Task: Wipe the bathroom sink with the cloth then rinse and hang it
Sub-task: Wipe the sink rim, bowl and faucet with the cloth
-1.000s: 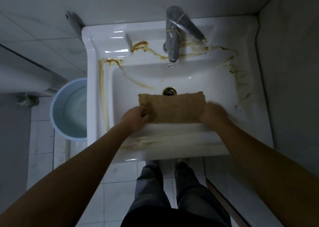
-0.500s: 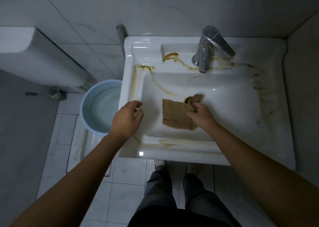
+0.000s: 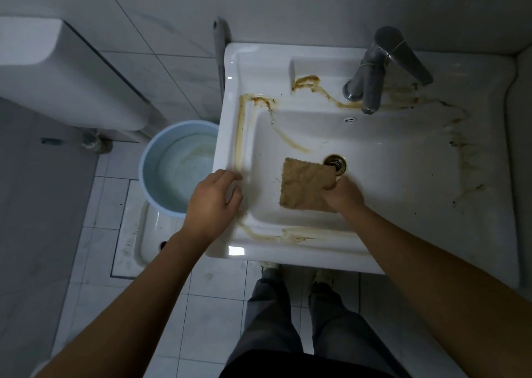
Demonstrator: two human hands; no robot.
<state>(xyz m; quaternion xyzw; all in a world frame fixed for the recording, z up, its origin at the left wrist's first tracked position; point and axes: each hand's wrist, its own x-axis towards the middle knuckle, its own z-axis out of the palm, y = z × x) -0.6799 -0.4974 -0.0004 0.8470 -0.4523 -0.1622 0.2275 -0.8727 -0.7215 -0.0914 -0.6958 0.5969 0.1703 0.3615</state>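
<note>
A white bathroom sink (image 3: 403,153) carries brown streaks along its left rim, front rim and right side. A tan cloth (image 3: 305,183) lies in the basin just left of the drain (image 3: 335,163). My right hand (image 3: 344,195) grips the cloth's right edge. My left hand (image 3: 211,202) hovers over the sink's left rim, fingers loosely curled and holding nothing. A grey metal tap (image 3: 374,69) stands at the back of the sink; no water runs from it.
A light blue bucket (image 3: 152,159) with water stands on the floor left of the sink. A white toilet tank (image 3: 57,75) is at far left. A grey wall closes the right side. My legs and shoes are below the sink front.
My left hand let go of the cloth and moved to the sink's left rim. My right hand now holds the cloth alone, in the basin by the drain. The view shifted left.
</note>
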